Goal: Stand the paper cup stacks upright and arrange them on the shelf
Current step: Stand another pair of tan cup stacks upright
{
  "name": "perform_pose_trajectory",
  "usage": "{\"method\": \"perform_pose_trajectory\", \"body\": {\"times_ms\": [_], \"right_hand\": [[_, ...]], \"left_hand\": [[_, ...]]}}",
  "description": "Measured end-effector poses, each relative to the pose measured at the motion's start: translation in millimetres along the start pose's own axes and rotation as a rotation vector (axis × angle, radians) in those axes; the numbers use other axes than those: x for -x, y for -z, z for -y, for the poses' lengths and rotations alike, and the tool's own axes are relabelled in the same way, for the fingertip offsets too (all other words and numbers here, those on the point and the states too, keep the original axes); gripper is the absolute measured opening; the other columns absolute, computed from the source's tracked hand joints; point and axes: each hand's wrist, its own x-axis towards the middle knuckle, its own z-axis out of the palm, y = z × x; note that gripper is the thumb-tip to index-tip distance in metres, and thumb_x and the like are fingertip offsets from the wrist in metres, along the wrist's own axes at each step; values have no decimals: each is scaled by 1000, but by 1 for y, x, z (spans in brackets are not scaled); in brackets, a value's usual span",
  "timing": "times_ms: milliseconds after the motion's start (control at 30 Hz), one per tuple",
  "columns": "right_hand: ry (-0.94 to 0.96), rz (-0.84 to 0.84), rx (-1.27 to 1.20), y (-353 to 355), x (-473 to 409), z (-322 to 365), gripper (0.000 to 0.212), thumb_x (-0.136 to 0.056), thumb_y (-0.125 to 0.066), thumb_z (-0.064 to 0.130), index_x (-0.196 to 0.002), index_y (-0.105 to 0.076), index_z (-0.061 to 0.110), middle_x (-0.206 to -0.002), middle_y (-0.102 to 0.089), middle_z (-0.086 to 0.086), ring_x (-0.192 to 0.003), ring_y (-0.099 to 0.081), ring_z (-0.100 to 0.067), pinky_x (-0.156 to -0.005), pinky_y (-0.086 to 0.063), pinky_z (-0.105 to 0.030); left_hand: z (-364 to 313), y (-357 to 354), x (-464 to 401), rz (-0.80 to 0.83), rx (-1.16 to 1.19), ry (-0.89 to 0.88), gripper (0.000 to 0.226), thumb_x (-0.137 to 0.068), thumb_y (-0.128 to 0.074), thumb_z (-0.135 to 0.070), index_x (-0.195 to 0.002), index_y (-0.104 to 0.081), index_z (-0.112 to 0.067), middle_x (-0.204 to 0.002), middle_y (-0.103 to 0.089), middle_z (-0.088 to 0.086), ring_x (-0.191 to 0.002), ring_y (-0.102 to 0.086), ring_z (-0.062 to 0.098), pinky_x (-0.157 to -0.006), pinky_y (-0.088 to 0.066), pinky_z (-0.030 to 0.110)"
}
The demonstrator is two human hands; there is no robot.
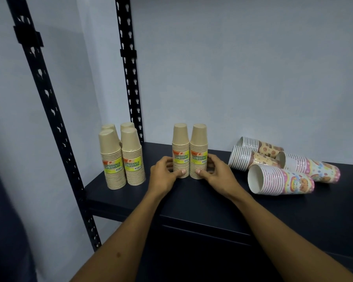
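Two brown paper cup stacks stand upright side by side in the middle of the dark shelf (192,200). My left hand (164,175) grips the left brown stack (180,145) near its base, thumb across the front. My right hand (216,173) grips the right brown stack (199,145) the same way. Several more brown stacks (121,157) stand upright in a block at the shelf's left end. To the right, several patterned cup stacks lie on their sides, the nearest patterned stack (279,180) with its open mouth towards me.
Black perforated uprights (128,78) rise at the shelf's left, one at the front (47,102) and one at the back. A pale wall closes the rear. Bare shelf surface lies between the left block and the held pair, and along the front edge.
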Motion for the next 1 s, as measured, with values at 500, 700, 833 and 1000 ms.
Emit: {"method": "perform_pose_trajectory", "body": {"times_ms": [500,700,833,1000], "right_hand": [[-15,-37,-1,-1,1,-3,56,-81,-75,21,-131,-50,12,-122,-64,-2,-107,-62,-9,-96,-50,-27],[-10,-18,10,-2,7,4,55,-82,-74,22,-130,-51,11,-124,-64,-4,-109,-62,-11,-97,-50,-29],[11,1,33,-9,17,13,52,-83,-73,20,-130,-52,12,-124,-64,-2,-107,-61,-8,-93,-49,-22],[7,29,-18,-28,30,29,53,-81,-75,17,-129,-54,10,-120,-67,-1,-104,-64,-9,-92,-50,-23]], "left_hand": [[-4,2,4,42,37,-20,65,-70,-83,-14,-129,-56,-11,-120,-67,4,-107,-62,9,-91,-49,20],[-11,10,20,16,73,26,60,-68,-83,-8,-123,-60,-7,-116,-69,5,-102,-64,9,-87,-50,20],[-12,18,37,-7,54,46,59,-69,-82,-7,-124,-58,-6,-119,-68,6,-100,-61,6,-88,-48,19],[-7,37,59,-91,32,57,58,-70,-81,-7,-123,-59,-8,-119,-67,5,-107,-62,11,-94,-50,27]]}}
